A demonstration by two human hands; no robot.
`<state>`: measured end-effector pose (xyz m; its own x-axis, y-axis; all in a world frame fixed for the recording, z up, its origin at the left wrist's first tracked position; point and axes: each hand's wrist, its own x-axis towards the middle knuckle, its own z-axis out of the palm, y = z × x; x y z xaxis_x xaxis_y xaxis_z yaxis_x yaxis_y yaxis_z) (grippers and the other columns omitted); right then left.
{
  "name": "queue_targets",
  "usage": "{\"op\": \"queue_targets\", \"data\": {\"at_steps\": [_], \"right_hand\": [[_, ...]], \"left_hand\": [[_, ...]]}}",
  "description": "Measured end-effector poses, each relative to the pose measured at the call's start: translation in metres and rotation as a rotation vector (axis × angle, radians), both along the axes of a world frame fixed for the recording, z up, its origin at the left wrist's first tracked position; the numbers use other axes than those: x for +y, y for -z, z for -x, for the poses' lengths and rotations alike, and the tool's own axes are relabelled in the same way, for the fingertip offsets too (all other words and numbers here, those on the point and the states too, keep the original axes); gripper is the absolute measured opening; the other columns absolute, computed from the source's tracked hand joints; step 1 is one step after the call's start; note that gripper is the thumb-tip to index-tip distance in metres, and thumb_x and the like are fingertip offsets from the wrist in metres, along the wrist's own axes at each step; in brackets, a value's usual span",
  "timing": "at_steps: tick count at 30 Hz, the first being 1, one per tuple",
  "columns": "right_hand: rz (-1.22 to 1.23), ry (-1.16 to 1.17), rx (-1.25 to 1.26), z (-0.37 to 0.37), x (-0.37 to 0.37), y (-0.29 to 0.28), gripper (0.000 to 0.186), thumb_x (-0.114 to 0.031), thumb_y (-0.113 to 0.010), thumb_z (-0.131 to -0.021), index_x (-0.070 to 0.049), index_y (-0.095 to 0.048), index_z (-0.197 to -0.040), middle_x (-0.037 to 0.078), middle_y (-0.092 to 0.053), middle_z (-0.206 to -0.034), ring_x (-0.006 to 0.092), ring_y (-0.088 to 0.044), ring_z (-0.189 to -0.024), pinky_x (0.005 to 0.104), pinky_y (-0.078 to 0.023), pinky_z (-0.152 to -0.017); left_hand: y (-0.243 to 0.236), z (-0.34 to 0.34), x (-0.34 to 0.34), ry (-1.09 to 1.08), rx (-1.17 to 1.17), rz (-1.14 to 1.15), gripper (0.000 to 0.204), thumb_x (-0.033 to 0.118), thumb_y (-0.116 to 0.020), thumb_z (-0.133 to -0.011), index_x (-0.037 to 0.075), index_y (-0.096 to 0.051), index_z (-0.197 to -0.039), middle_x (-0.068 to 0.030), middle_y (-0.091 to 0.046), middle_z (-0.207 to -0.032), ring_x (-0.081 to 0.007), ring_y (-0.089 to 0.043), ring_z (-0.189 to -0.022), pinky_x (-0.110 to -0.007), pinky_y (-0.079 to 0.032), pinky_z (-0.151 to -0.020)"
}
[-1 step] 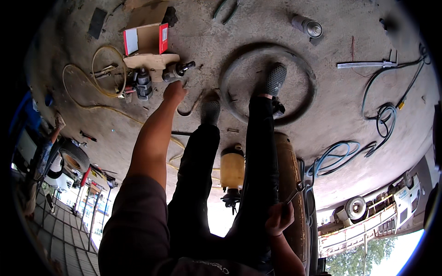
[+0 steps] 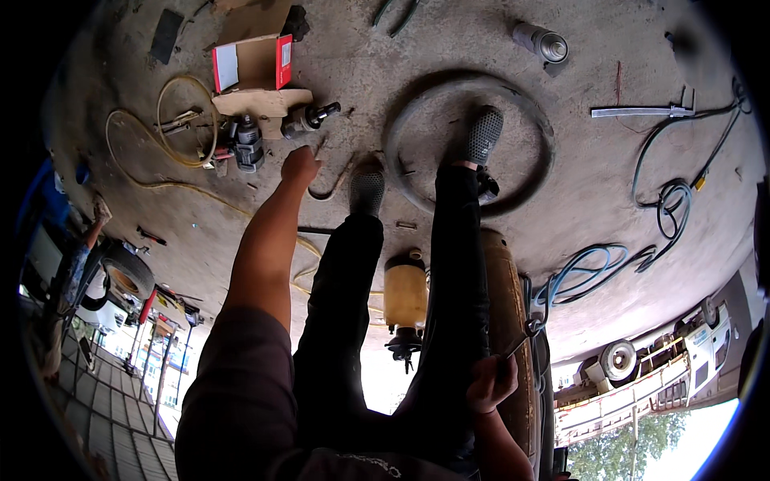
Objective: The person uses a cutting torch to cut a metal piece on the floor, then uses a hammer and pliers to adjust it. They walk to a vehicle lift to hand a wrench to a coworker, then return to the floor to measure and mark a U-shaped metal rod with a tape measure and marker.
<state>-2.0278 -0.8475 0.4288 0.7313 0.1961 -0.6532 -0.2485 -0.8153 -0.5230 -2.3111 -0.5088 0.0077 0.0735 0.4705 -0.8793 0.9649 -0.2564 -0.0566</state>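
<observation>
1. Right grip (image 2: 491, 385): fingers closed around a slender metal hand tool (image 2: 515, 347), pointing forward beside the right leg; a firm, relaxed-wristed hold should steady it.
2. Left grip (image 2: 301, 168): near the grey, black-nosed power tool (image 2: 298, 123); cannot tell whether it pinches anything.
3. Beyond: rubbery dark ring (image 2: 547, 152), looped yellow hose (image 2: 185, 187), rough concrete floor (image 2: 345, 64).

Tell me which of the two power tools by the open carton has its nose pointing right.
The right power tool, just beyond the left hand: its black nose points right. The left power tool points toward the picture's top.
</observation>
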Motion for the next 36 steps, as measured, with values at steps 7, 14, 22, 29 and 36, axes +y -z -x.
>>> {"op": "queue_targets", "data": {"at_steps": [7,14,22,29,36], "right_hand": [[0.130,-0.482,-0.208,-0.013,-0.020,-0.004,0.006,-0.006,-0.055,-0.095,-0.002,-0.059,-0.092,0.002,-0.054,-0.057,0.0116,-0.049,-0.047,0.0280,-0.037,-0.045],[0.220,-0.416,-0.327,-0.002,-0.001,0.003,0.025,-0.015,-0.055,-0.100,-0.007,-0.052,-0.075,0.002,-0.048,-0.057,0.0148,-0.047,-0.053,0.0325,-0.034,-0.050],[0.213,-0.509,-0.328,-0.005,-0.002,0.013,0.018,-0.014,-0.066,-0.096,-0.001,-0.058,-0.087,0.005,-0.052,-0.061,0.0192,-0.051,-0.055,0.0365,-0.038,-0.049],[0.151,-0.794,-0.145,0.025,0.091,0.018,0.016,-0.016,-0.063,-0.094,-0.005,-0.061,-0.082,0.021,-0.064,-0.073,0.0405,-0.067,-0.068,0.0466,-0.049,-0.058],[-0.120,-0.985,0.015,0.038,0.128,0.035,0.034,-0.039,-0.061,-0.097,-0.013,-0.057,-0.077,0.007,-0.049,-0.060,0.0267,-0.050,-0.054,0.0389,-0.036,-0.047]], "left_hand": [[0.071,0.049,-0.047,0.045,-0.019,-0.093,0.022,0.028,-0.075,-0.089,0.008,-0.074,-0.098,-0.0194,-0.074,-0.105,-0.0374,-0.072,-0.101,-0.050,-0.057,-0.083],[0.073,0.047,-0.042,0.034,-0.002,-0.105,0.027,0.020,-0.053,-0.097,0.009,-0.077,-0.092,-0.0179,-0.076,-0.098,-0.0372,-0.074,-0.092,-0.051,-0.060,-0.075],[0.051,0.031,-0.051,0.081,-0.122,-0.005,0.012,0.016,-0.068,-0.086,0.011,-0.079,-0.090,-0.0150,-0.076,-0.090,-0.0339,-0.075,-0.087,-0.048,-0.059,-0.071],[-0.147,0.053,-0.079,-0.423,-0.114,-0.162,0.032,0.032,-0.052,-0.101,0.010,-0.075,-0.097,-0.0151,-0.075,-0.100,-0.0351,-0.074,-0.095,-0.049,-0.059,-0.082],[-0.374,0.087,-0.079,-0.353,-0.573,-0.424,0.027,0.035,-0.063,-0.093,0.009,-0.069,-0.090,-0.0125,-0.069,-0.093,-0.0347,-0.070,-0.088,-0.048,-0.057,-0.074]]}}
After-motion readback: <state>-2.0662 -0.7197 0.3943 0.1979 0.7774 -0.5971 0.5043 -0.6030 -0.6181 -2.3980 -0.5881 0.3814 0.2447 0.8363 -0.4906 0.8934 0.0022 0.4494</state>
